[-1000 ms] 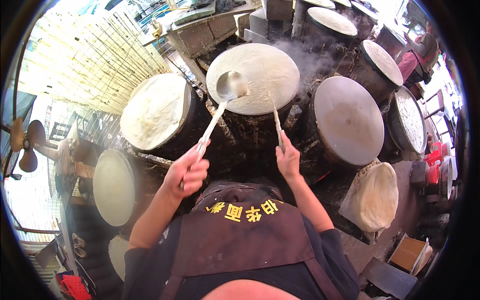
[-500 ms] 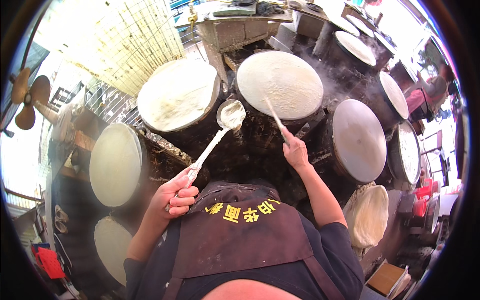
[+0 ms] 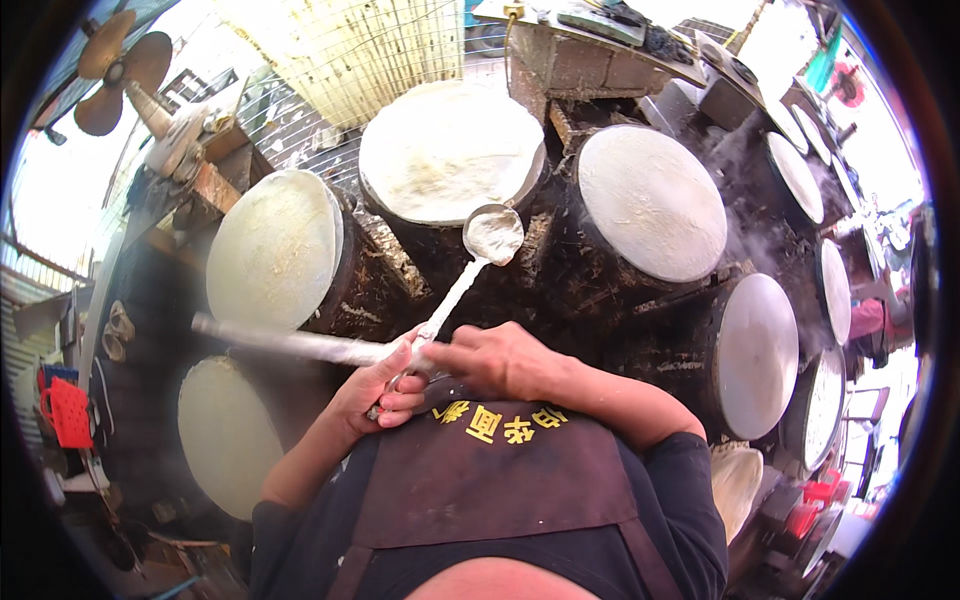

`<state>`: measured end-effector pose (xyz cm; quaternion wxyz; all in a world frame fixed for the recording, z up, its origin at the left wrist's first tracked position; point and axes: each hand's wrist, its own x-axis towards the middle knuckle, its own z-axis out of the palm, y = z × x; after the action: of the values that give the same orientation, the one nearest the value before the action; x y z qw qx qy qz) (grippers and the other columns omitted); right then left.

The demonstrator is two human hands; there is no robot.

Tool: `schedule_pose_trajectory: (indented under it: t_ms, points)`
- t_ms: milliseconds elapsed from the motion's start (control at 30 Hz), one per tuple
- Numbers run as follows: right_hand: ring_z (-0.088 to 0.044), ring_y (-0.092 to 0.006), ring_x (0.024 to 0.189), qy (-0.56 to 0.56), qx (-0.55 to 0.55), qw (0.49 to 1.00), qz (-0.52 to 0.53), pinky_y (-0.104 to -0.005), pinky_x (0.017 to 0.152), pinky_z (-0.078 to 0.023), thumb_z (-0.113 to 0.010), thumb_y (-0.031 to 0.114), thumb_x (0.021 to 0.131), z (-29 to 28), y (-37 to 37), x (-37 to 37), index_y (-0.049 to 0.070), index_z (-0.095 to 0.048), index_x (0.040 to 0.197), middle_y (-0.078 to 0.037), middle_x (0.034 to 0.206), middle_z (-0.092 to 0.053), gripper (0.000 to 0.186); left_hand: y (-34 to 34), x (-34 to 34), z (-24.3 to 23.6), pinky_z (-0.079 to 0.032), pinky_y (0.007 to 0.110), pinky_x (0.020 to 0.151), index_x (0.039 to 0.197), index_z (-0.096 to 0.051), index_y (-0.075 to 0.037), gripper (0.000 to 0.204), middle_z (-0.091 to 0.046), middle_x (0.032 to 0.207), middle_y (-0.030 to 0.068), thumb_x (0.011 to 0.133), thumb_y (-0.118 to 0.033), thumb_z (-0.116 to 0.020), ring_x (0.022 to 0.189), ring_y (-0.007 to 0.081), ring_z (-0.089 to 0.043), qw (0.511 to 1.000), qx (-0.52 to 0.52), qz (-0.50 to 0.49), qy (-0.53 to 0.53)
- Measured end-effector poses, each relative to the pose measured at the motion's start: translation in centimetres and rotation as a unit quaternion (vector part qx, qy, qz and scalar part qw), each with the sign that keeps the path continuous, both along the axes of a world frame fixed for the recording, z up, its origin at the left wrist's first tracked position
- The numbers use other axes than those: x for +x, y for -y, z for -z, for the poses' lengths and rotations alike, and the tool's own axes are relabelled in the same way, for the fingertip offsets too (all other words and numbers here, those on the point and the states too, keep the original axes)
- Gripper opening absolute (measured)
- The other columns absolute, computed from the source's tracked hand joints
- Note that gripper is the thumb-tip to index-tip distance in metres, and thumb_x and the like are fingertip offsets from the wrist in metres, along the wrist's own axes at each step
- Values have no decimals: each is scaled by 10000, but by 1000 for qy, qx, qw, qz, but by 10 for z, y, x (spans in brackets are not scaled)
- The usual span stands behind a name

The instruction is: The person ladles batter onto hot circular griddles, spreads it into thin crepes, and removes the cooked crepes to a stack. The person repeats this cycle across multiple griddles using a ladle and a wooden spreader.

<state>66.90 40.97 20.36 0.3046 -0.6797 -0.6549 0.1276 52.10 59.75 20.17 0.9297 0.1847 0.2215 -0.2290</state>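
Observation:
My left hand (image 3: 385, 390) is closed round the batter-crusted handle of a metal ladle (image 3: 492, 237) holding white batter. My right hand (image 3: 495, 355) is closed on a long pale stick (image 3: 290, 338), motion-blurred, which points left across the ladle handle beside my left hand. Ahead of the ladle is a round griddle with a thick, uneven white layer (image 3: 450, 145). At left and right of it are griddles with white coatings (image 3: 268, 245) (image 3: 650, 200). A lower-left griddle (image 3: 225, 435) lies just beyond the stick.
More round griddles (image 3: 755, 355) on dark drums line the right, with steam among them. A fan (image 3: 115, 70) stands upper left, a concrete ledge (image 3: 600, 55) at the back, a red plastic item (image 3: 68, 410) at far left. A co-worker in pink (image 3: 862, 315) is at far right.
The view has swung left, shifting the griddles rightward. My right hand has moved from the griddle toward my left hand, its stick swinging to point left. The ladle remains in my left hand.

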Motion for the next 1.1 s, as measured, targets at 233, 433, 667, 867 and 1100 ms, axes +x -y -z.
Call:
schedule_pose_trajectory:
  t_ms: [233, 433, 667, 867, 1100]
  points:
    - [-610, -318, 905, -84, 139, 983, 89, -394, 799, -506, -737, 180, 774, 40, -29, 77, 43, -630, 1112, -128, 917, -647, 380, 29, -17, -15, -330, 207, 296, 1463, -271, -307, 459, -382, 654, -9, 1027, -378, -393, 395, 57, -341, 986, 90, -140, -24]
    - [-451, -380, 1225, 204, 59, 954, 209, -476, 1010, -358, -567, 43, 784, 120, -77, 146, 54, -487, 1330, -234, 1264, -502, 551, 54, -40, -20, -350, 222, 308, 1462, -262, -336, 468, -400, 687, 9, 1020, -388, -407, 405, 61, -348, 953, 31, -300, 4]
    - [-553, -313, 1051, 287, 63, 944, 148, -453, 916, -418, -513, 112, 850, 135, -138, 165, 59, -529, 1227, -159, 1070, -596, 381, 89, -52, -31, -358, 252, 308, 1448, -311, -337, 406, -404, 673, 10, 1044, -367, -321, 396, 86, -363, 901, -44, -430, -21]
    - [-597, -302, 905, 232, 6, 963, 134, -400, 750, -506, -518, 64, 812, 78, -149, 191, 58, -563, 1046, -148, 900, -605, 238, 101, -58, -44, -334, 246, 308, 1468, -265, -388, 425, -383, 657, -8, 1045, -378, -297, 390, 89, -348, 887, -59, -457, -13]
    - [-588, -308, 901, 156, 166, 952, 205, -400, 726, -501, -534, 6, 788, 10, -83, 177, 49, -609, 922, -141, 859, -580, 160, 94, -83, -60, -288, 250, 320, 819, -480, -62, 555, -315, 506, -32, 976, -579, -357, 363, 91, -280, 880, -124, -457, -20]
